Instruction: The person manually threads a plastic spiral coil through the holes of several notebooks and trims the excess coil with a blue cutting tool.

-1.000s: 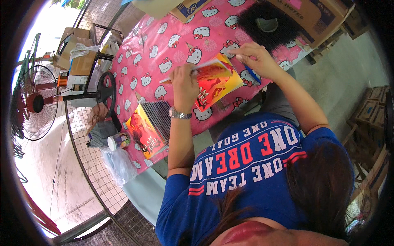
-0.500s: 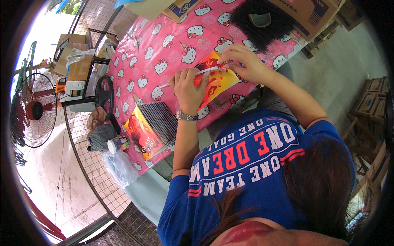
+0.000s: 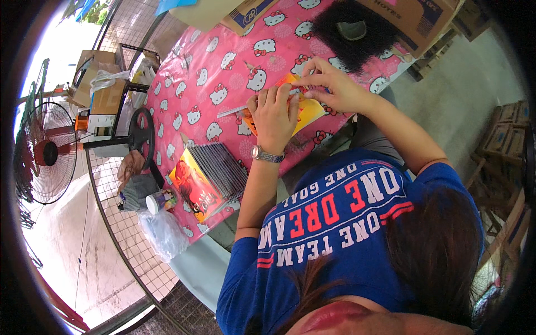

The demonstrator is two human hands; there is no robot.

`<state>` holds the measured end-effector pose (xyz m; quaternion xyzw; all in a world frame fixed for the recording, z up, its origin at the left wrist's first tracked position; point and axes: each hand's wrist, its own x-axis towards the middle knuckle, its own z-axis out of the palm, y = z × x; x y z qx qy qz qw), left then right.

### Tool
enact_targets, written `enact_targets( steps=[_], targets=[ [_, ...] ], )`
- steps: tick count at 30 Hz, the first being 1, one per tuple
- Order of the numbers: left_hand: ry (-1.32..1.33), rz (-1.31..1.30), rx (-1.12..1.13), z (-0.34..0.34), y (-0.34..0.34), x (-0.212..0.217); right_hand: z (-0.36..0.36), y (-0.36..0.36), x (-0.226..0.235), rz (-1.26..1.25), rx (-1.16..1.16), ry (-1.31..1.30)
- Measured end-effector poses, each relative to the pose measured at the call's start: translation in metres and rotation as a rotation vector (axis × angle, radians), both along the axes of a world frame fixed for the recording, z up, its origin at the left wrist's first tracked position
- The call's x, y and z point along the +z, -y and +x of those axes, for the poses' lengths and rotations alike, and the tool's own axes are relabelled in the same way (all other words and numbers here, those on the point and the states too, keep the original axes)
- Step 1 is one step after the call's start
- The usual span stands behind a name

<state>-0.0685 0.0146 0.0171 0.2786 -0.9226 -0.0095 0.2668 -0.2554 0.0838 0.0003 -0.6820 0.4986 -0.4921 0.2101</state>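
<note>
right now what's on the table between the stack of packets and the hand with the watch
In the head view, only bare pink cartoon-cat tablecloth lies between the stack of packets and the left hand.

Bare tablecloth (image 3: 223,72) lies open beyond the hands, between black hair bundle (image 3: 352,33) and stacked packets (image 3: 209,178).

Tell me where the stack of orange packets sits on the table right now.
The stack of orange packets lies near the pink table's edge, on the person's left, just below the left hand and wristwatch.
</note>
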Motion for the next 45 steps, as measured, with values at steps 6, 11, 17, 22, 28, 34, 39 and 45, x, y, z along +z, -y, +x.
enact_targets(
  steps=[6, 11, 17, 22, 28, 34, 39, 45],
  targets=[
    [0.028, 0.049, -0.049, 0.006, 0.005, 0.000, -0.003, -0.005, -0.002, -0.180, -0.079, -0.243],
    [0.010, 0.057, -0.055, 0.008, 0.008, 0.000, 0.008, -0.006, -0.003, 0.192, -0.013, 0.186],
    [0.060, 0.032, -0.029, 0.005, -0.002, 0.002, 0.008, -0.006, 0.016, 0.119, -0.043, -0.010],
    [0.095, -0.010, -0.043, 0.003, -0.005, 0.002, 0.008, 0.000, 0.015, -0.002, -0.125, -0.145],
    [0.051, 0.041, -0.065, 0.004, -0.004, 0.000, -0.062, 0.061, -0.028, 0.279, -0.382, -0.138],
    [-0.006, 0.079, 0.144, 0.013, -0.011, -0.012, -0.136, 0.080, -0.091, 0.494, -0.943, -0.740],
    [-0.121, 0.189, 0.173, 0.034, -0.008, -0.029, -0.058, 0.060, 0.002, 0.393, 0.257, 0.256],
    [-0.156, 0.152, 0.035, 0.029, -0.006, -0.027, -0.024, 0.033, 0.010, 0.685, 0.704, 0.535]
  ],
)
